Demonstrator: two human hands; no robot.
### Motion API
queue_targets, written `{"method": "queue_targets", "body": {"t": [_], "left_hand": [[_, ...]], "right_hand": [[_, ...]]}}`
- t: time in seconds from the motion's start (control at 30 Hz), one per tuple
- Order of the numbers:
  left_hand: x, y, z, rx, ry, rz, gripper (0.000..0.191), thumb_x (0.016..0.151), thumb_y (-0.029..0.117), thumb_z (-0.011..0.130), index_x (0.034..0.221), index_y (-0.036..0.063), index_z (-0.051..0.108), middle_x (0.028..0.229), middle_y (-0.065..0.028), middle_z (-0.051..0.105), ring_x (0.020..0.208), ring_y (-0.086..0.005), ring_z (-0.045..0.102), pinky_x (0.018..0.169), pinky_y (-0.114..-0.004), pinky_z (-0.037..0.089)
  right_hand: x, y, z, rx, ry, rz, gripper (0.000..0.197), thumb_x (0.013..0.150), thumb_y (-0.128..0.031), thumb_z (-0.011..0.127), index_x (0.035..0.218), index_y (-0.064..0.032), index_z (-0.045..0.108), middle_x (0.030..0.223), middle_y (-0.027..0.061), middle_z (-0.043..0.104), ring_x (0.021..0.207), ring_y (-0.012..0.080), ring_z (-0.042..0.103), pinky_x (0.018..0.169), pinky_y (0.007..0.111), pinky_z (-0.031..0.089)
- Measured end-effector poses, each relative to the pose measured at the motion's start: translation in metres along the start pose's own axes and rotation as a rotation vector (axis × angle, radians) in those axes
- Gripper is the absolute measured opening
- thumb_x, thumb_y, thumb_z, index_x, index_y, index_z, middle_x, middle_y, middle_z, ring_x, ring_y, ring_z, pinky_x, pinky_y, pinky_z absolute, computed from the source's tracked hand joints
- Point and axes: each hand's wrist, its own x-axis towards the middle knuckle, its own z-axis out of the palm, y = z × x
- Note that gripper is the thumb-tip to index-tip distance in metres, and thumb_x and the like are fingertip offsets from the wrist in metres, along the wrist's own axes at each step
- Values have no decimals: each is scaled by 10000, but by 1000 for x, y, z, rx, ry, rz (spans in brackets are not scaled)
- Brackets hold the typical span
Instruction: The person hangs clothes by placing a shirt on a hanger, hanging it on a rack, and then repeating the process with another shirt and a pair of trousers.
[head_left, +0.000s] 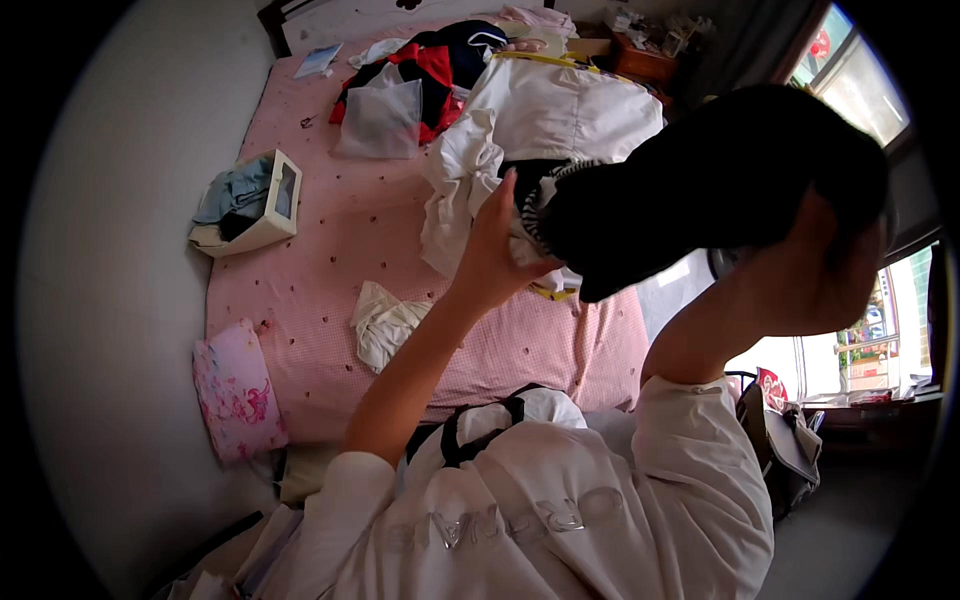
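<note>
A black cloth garment is held up above the bed's right side, stretched between my hands and close to the camera. My right hand grips its far right end, with the fingers partly hidden by the dark fabric. At its left end, a black-and-white striped edge lies between the thumb and fingers of my left hand. Behind it, a white garment with a gathered ruffle is spread on the bed.
The bed has a pink patterned sheet. An open white box of folded clothes stands at its left edge, above a pink pillow. A crumpled cream cloth, a clear plastic bag and red-and-black clothing lie on it.
</note>
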Motion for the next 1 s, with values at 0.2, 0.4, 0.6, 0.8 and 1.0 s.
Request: {"method": "queue_targets", "body": {"t": [0.2,0.4,0.6,0.8,1.0], "left_hand": [[-56,-16,-1,-471,-490,-496,448,719,130,597,1109,-6,426,1050,-81,504,919,-158,484,831,-270,356],[-148,-31,-83,-458,3,-701,385,729,70,557,1087,-22,448,1014,-91,518,963,-152,455,855,-268,326],[-204,8,-190,-156,514,-831,315,662,69,585,950,-33,507,862,-78,551,807,-128,503,745,-247,388],[-261,29,-214,471,524,-934,400,645,135,624,975,-58,503,899,-152,557,844,-200,521,780,-287,385],[-323,55,-266,379,1159,-968,392,704,86,560,1064,-37,464,986,-121,522,886,-199,497,805,-278,373]], "right_hand": [[-23,50,-2,-149,-299,195,235,706,3,588,941,-7,577,778,38,599,679,48,533,607,153,419],[-120,66,-40,-110,-375,802,255,707,22,544,961,28,542,801,18,561,718,66,507,654,185,408],[-228,19,22,324,-604,1193,272,739,44,513,1008,51,476,853,33,539,763,71,505,670,178,401],[-261,2,85,604,-670,1353,277,739,35,501,1014,39,462,897,42,536,780,88,509,680,185,399],[-312,-55,96,721,-1013,1363,306,695,27,564,987,18,472,852,21,504,794,86,474,714,196,388]]}}
